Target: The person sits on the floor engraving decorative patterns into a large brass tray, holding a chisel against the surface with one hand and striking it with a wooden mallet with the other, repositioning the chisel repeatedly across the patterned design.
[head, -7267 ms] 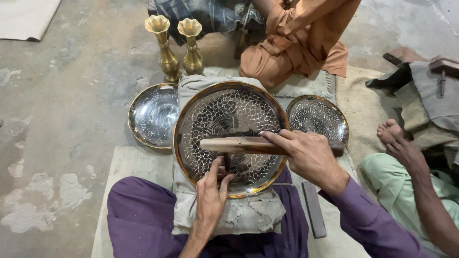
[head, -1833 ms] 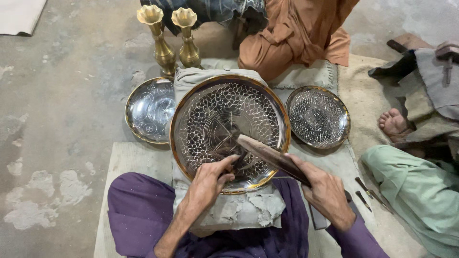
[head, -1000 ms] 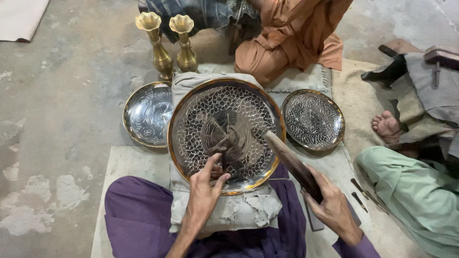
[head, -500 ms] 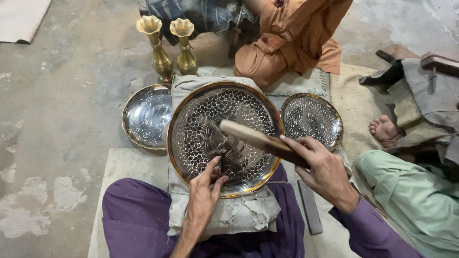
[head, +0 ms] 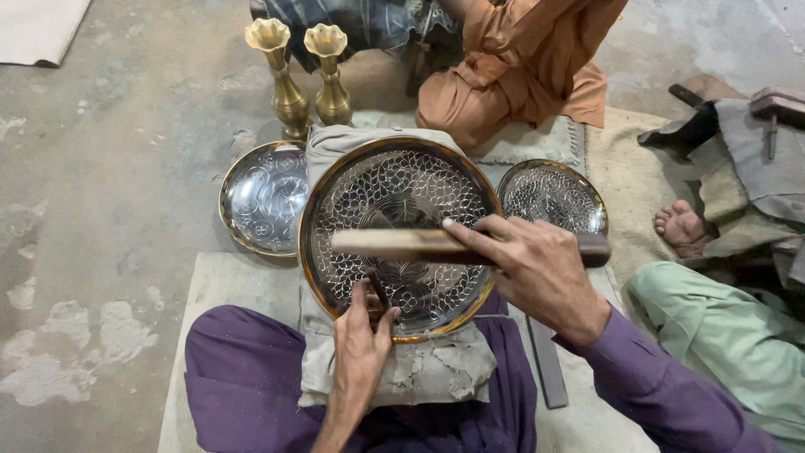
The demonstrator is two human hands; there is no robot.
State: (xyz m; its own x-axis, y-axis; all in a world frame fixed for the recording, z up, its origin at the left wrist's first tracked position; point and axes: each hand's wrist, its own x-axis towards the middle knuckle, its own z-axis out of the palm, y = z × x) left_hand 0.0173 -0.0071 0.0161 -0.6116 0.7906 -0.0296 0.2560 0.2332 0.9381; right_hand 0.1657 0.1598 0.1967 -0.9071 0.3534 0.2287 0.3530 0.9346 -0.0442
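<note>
Left hand (head: 360, 340) pinched a chisel (head: 379, 294) on the engraved tray (head: 398, 235); right hand (head: 524, 264) gripped a wooden mallet (head: 394, 242).

Bare concrete floor (head: 126, 193), grey, stained and patchy. Two brass vases (head: 302, 80) upright on it, side by side, just beyond a small engraved metal plate (head: 262, 197) lying flat. Pale mat (head: 222, 285) spread over the floor nearer the camera, under the seated person's legs. Woven beige mat (head: 625, 180) to the right, carrying a second small engraved plate (head: 553, 195). Dark flat metal bar (head: 547, 361) lying near the right knee. Corner of a light sheet (head: 38, 29) at upper left.
</note>
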